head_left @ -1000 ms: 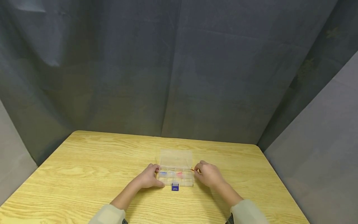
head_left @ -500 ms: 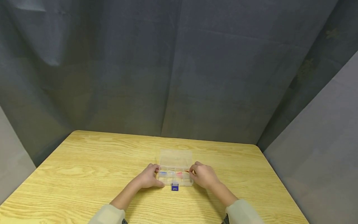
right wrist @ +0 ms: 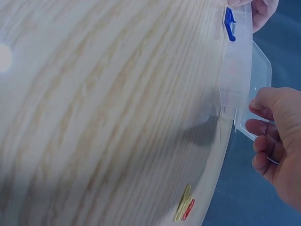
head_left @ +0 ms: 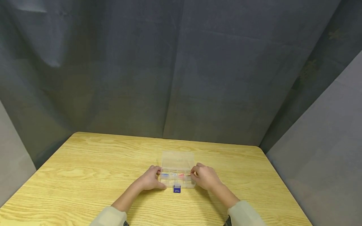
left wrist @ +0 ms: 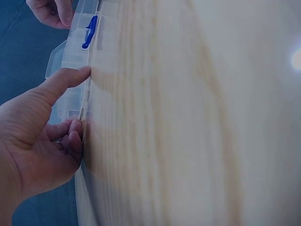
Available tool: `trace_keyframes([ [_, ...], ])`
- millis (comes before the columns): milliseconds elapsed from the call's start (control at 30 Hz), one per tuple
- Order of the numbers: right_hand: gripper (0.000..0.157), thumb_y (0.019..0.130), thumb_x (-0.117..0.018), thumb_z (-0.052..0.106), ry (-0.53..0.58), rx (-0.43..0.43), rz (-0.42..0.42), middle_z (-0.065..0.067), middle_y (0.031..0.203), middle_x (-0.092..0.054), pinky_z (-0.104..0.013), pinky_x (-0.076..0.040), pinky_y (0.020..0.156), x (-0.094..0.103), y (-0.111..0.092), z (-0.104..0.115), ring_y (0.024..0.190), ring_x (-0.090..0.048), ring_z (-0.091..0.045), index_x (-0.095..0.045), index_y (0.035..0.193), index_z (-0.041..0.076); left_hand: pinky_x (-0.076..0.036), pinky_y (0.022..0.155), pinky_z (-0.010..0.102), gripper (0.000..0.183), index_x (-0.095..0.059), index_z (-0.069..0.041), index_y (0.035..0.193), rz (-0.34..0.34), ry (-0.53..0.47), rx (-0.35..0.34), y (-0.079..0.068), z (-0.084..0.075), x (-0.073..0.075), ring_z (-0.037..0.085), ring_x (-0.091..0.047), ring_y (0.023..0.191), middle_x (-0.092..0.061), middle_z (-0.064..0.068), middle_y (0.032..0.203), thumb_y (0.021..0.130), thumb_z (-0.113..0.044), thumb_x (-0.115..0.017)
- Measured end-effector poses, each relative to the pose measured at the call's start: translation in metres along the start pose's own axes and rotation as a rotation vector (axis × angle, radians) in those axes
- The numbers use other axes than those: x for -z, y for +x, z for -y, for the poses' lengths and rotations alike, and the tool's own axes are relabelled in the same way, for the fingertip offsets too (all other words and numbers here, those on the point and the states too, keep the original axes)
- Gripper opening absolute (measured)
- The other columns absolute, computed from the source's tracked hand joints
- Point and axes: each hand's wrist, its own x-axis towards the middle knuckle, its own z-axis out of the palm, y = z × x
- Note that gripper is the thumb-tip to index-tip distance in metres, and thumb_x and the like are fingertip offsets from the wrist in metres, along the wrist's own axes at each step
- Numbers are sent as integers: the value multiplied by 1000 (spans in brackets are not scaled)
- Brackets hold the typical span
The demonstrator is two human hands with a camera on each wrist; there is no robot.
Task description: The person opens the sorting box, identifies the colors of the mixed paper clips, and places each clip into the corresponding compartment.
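Observation:
A clear plastic compartment box point(head_left: 169, 184) lies on the table, its lid point(head_left: 178, 159) folded back and a blue latch point(head_left: 177, 189) at its front. Blue point(head_left: 165, 174), white point(head_left: 173, 174) and pink-red paper clips point(head_left: 181, 175) lie in separate back-row compartments. My left hand point(head_left: 148, 180) grips the box's left end, thumb at the front edge and fingers along the side. At the right end, my right hand point(head_left: 207, 177) pinches a small reddish paper clip point(head_left: 188, 175) low over the rightmost back compartment. In the right wrist view, the fingers point(right wrist: 263, 127) cover the clip.
In the right wrist view, yellow paper clips point(right wrist: 182, 203) and a red paper clip point(right wrist: 188, 210) lie on the wooden table point(right wrist: 108, 117) near its edge. Dark curtain point(head_left: 169, 78) hangs behind the table, with a pale panel point(head_left: 325, 150) on the right.
My right hand has moved left and slightly down from beside the box to over its right end, carrying the reddish paper clip. My left hand stays on the box.

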Motion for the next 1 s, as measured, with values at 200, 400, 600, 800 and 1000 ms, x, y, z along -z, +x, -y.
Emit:
trace_keyframes([
  [200,7,85,-66,22,17,-18,-40,10,71,-49,-18,-34,51,3,-5,-11,58,-39,-2,-70,85,17,-43,79,36,71,-46,3,125,-3,2,0,-1,-1,1,21,-46,93,-46,9,110,69,-22,-82],
  [400,5,84,-67,19,52,-61,-44,10,70,-48,-18,-33,51,9,-13,-24,56,-37,-3,-70,85,15,-43,79,36,71,-46,3,125,-1,-7,1,-2,-1,0,22,-46,94,-46,9,111,69,-22,-82],
  [600,7,85,-67,19,40,-94,-42,10,68,-46,-19,-32,51,12,-22,-37,56,-36,-3,-70,84,14,-43,80,36,71,-46,3,125,-5,0,-1,0,0,1,21,-46,94,-46,9,111,69,-22,-82],
  [800,5,84,-67,18,49,-123,-23,10,67,-46,-20,-32,51,15,-33,-48,57,-36,-4,-70,83,14,-43,80,36,72,-46,3,126,-3,-2,5,0,0,0,21,-46,94,-46,9,111,69,-23,-82],
  [1000,6,83,-69,19,53,-160,12,10,65,-45,-19,-32,49,15,-45,-62,55,-36,-4,-70,82,13,-43,78,36,72,-45,3,126,1,-7,-3,0,0,0,22,-46,94,-46,10,111,69,-22,-82],
])
